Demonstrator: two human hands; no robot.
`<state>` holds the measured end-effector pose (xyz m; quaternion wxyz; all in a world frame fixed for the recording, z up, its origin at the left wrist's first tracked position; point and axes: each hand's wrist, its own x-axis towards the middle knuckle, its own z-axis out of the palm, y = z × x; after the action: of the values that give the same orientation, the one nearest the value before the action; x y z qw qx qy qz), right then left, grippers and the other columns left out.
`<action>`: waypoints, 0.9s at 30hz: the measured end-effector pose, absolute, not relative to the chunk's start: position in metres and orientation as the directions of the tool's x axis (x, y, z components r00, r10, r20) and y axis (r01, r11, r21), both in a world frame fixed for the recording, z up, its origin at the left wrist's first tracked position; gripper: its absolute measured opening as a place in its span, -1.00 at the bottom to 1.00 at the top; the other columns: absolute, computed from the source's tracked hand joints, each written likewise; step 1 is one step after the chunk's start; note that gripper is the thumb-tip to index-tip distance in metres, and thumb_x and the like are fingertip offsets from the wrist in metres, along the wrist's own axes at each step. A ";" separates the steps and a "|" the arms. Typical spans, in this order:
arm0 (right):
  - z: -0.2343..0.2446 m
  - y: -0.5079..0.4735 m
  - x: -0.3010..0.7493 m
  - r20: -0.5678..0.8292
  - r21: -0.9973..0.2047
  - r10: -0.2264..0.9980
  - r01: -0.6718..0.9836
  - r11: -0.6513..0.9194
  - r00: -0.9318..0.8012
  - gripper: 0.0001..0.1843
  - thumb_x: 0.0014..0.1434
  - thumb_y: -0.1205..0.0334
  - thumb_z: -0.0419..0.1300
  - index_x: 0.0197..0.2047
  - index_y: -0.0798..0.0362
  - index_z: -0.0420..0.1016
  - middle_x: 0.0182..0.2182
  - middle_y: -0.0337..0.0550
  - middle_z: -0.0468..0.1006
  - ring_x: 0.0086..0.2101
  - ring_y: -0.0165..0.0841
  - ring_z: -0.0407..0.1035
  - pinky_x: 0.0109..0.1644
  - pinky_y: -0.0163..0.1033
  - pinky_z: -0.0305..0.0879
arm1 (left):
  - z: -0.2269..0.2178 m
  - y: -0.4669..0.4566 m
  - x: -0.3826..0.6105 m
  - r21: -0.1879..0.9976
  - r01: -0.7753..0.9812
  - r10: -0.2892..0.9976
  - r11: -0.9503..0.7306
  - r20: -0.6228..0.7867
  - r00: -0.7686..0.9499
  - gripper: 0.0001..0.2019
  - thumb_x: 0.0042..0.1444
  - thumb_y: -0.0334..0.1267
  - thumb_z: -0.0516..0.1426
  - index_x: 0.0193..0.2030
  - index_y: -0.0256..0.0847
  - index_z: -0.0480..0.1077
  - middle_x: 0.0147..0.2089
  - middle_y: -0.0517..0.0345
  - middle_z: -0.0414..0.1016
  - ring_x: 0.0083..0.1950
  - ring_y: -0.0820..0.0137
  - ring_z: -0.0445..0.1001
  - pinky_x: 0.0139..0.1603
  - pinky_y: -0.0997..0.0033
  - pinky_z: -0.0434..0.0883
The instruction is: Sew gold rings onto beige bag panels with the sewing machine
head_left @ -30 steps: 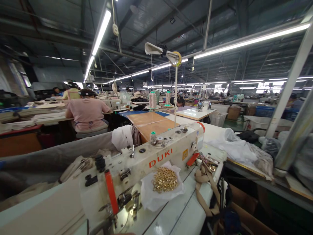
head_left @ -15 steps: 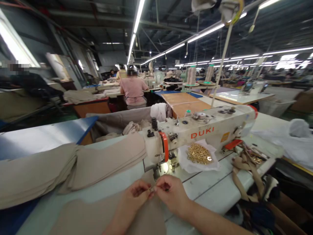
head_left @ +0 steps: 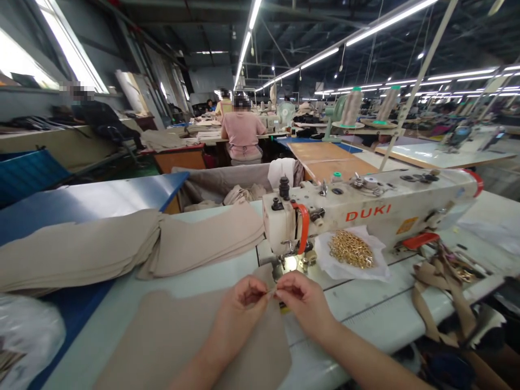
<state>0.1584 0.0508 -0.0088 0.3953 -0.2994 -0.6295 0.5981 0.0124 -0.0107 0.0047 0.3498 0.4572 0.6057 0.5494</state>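
In front of the sewing machine (head_left: 365, 208), my left hand (head_left: 247, 300) and my right hand (head_left: 304, 303) meet fingertip to fingertip. Each is closed in a pinch. What lies between the fingertips is small and mostly hidden; I cannot make out its kind. Beneath my hands a beige fabric piece (head_left: 170, 330) lies flat on the machine table, and a narrow part of it reaches up toward the lit needle area. Gold-coloured metal hardware (head_left: 351, 249) sits heaped on a white sheet (head_left: 379, 265) against the machine, to the right of my hands.
Stacked beige fabric pieces (head_left: 211, 235) lie at left, partly over a blue surface (head_left: 101, 197). Beige straps (head_left: 424, 295) hang off the table's right edge. A clear plastic bag (head_left: 30, 336) is at lower left. A person in pink (head_left: 244, 132) sits farther back.
The view has swung left, so the machine and table appear shifted right. My hands remain pinched together, a little higher in the picture. The plastic bag has come into view at lower left.
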 end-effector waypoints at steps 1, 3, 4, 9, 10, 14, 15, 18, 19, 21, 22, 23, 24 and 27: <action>-0.010 0.051 0.159 0.119 -0.991 0.851 -0.115 0.070 -0.512 -0.90 0.01 0.32 0.19 -0.33 0.02 0.44 -0.42 -0.25 0.55 -0.38 -0.38 0.44 -0.27 -0.31 0.34 | 0.004 -0.011 0.012 0.982 0.185 0.940 -0.032 0.093 -0.329 -0.90 -0.10 -0.32 0.23 -0.47 -0.20 0.35 -0.45 0.23 0.44 -0.40 0.44 0.44 -0.32 0.48 0.41; -0.012 0.053 0.159 0.077 -0.993 0.849 -0.118 0.018 -0.523 -0.91 -0.01 0.30 0.21 -0.35 0.03 0.46 -0.45 -0.24 0.56 -0.40 -0.37 0.45 -0.28 -0.30 0.35 | 0.003 -0.012 0.012 0.976 0.212 0.942 -0.051 0.117 -0.314 -0.91 -0.07 -0.33 0.21 -0.46 -0.19 0.35 -0.44 0.24 0.44 -0.39 0.44 0.45 -0.31 0.48 0.41; -0.012 0.053 0.159 0.063 -0.994 0.846 -0.111 0.004 -0.530 -0.92 -0.01 0.29 0.21 -0.36 0.04 0.48 -0.48 -0.25 0.55 -0.42 -0.37 0.45 -0.30 -0.30 0.35 | 0.002 -0.012 0.011 0.974 0.221 0.943 -0.057 0.125 -0.308 -0.91 -0.06 -0.33 0.21 -0.46 -0.19 0.34 -0.44 0.24 0.44 -0.39 0.45 0.45 -0.31 0.49 0.41; -0.013 0.054 0.160 0.081 -0.996 0.840 -0.061 0.058 -0.536 -0.93 0.01 0.27 0.19 -0.42 0.04 0.50 -0.53 -0.26 0.52 -0.48 -0.39 0.41 -0.36 -0.33 0.33 | 0.002 -0.012 0.011 0.969 0.239 0.946 -0.058 0.130 -0.298 -0.92 -0.06 -0.34 0.19 -0.46 -0.19 0.33 -0.43 0.25 0.43 -0.39 0.45 0.45 -0.32 0.49 0.41; -0.013 0.054 0.160 0.093 -0.996 0.839 -0.043 0.083 -0.536 -0.93 0.02 0.28 0.18 -0.42 0.04 0.50 -0.53 -0.26 0.51 -0.48 -0.39 0.41 -0.36 -0.34 0.32 | 0.003 -0.012 0.011 0.969 0.242 0.947 -0.055 0.128 -0.296 -0.92 -0.06 -0.35 0.18 -0.46 -0.19 0.33 -0.43 0.24 0.43 -0.39 0.45 0.45 -0.32 0.49 0.41; -0.010 0.054 0.160 0.116 -0.987 0.829 0.028 0.157 -0.548 -0.89 0.04 0.33 0.13 -0.43 0.05 0.49 -0.53 -0.25 0.51 -0.48 -0.39 0.41 -0.37 -0.34 0.32 | 0.005 -0.011 0.011 0.964 0.264 0.955 -0.034 0.108 -0.275 -0.94 -0.05 -0.34 0.17 -0.45 -0.19 0.33 -0.43 0.24 0.43 -0.39 0.44 0.46 -0.31 0.47 0.42; -0.009 0.054 0.160 0.116 -0.985 0.827 0.043 0.167 -0.550 -0.88 0.03 0.34 0.12 -0.43 0.05 0.49 -0.53 -0.25 0.51 -0.48 -0.39 0.41 -0.37 -0.35 0.32 | 0.006 -0.011 0.011 0.959 0.282 0.959 -0.032 0.109 -0.262 -0.94 -0.04 -0.33 0.16 -0.45 -0.19 0.33 -0.43 0.24 0.43 -0.39 0.43 0.46 -0.31 0.46 0.42; -0.006 0.055 0.161 0.101 -0.982 0.833 0.080 0.171 -0.544 -0.88 0.01 0.36 0.11 -0.45 0.05 0.47 -0.55 -0.27 0.50 -0.50 -0.39 0.41 -0.39 -0.35 0.33 | 0.011 -0.010 0.008 0.919 0.394 0.968 -0.037 0.131 -0.215 -0.92 0.06 -0.26 0.11 -0.41 -0.17 0.35 -0.42 0.22 0.45 -0.36 0.38 0.47 -0.28 0.40 0.43; -0.005 0.055 0.162 0.089 -0.983 0.836 0.087 0.160 -0.541 -0.89 0.01 0.36 0.12 -0.46 0.05 0.46 -0.56 -0.27 0.50 -0.50 -0.40 0.41 -0.40 -0.35 0.33 | 0.012 -0.009 0.007 0.892 0.451 0.966 -0.040 0.149 -0.210 -0.90 0.11 -0.23 0.08 -0.38 -0.17 0.36 -0.39 0.19 0.47 -0.33 0.36 0.48 -0.25 0.36 0.44; -0.003 0.057 0.164 0.040 -0.989 0.843 0.100 0.110 -0.537 -0.90 0.00 0.38 0.13 -0.46 0.05 0.45 -0.58 -0.29 0.49 -0.52 -0.40 0.41 -0.41 -0.35 0.34 | 0.011 -0.008 0.003 0.798 0.600 0.946 -0.058 0.236 -0.223 -0.87 0.16 -0.21 0.03 -0.28 -0.16 0.37 -0.30 0.13 0.50 -0.22 0.28 0.49 -0.15 0.24 0.45; -0.002 0.058 0.165 -0.004 -0.991 0.844 0.116 0.070 -0.536 -0.91 0.00 0.38 0.13 -0.46 0.06 0.45 -0.60 -0.31 0.48 -0.52 -0.41 0.42 -0.42 -0.36 0.34 | 0.009 -0.007 0.001 0.727 0.683 0.927 -0.072 0.301 -0.223 -0.87 0.15 -0.24 0.03 -0.23 -0.16 0.37 -0.25 0.09 0.50 -0.16 0.24 0.48 -0.09 0.17 0.44; 0.000 0.060 0.166 -0.056 -0.990 0.843 0.141 0.024 -0.535 -0.91 0.01 0.39 0.14 -0.47 0.06 0.44 -0.60 -0.32 0.47 -0.53 -0.41 0.42 -0.42 -0.36 0.34 | 0.006 -0.006 0.000 0.643 0.761 0.907 -0.087 0.367 -0.206 -0.87 0.13 -0.27 0.04 -0.21 -0.17 0.36 -0.20 0.05 0.50 -0.11 0.20 0.47 -0.05 0.11 0.43; 0.002 0.062 0.166 -0.110 -0.985 0.838 0.172 -0.019 -0.535 -0.91 0.01 0.39 0.14 -0.47 0.06 0.43 -0.61 -0.33 0.47 -0.53 -0.41 0.43 -0.42 -0.37 0.34 | 0.002 -0.006 0.000 0.556 0.825 0.890 -0.100 0.420 -0.175 -0.86 0.11 -0.31 0.05 -0.19 -0.18 0.36 -0.17 0.02 0.49 -0.08 0.17 0.45 -0.03 0.07 0.42; 0.007 0.070 0.161 -0.232 -0.961 0.811 0.256 -0.105 -0.538 -0.90 0.02 0.42 0.14 -0.47 0.06 0.42 -0.62 -0.34 0.47 -0.54 -0.42 0.45 -0.46 -0.39 0.34 | -0.007 -0.007 0.006 0.383 0.914 0.881 -0.135 0.469 -0.066 -0.85 0.10 -0.39 0.02 -0.19 -0.20 0.34 -0.14 -0.02 0.45 -0.08 0.16 0.42 -0.06 0.06 0.44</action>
<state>0.1611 0.0696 0.0065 0.2271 -0.4237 -0.6294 0.6106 0.0062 -0.0068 -0.0067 -0.0262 0.6827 0.6572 0.3183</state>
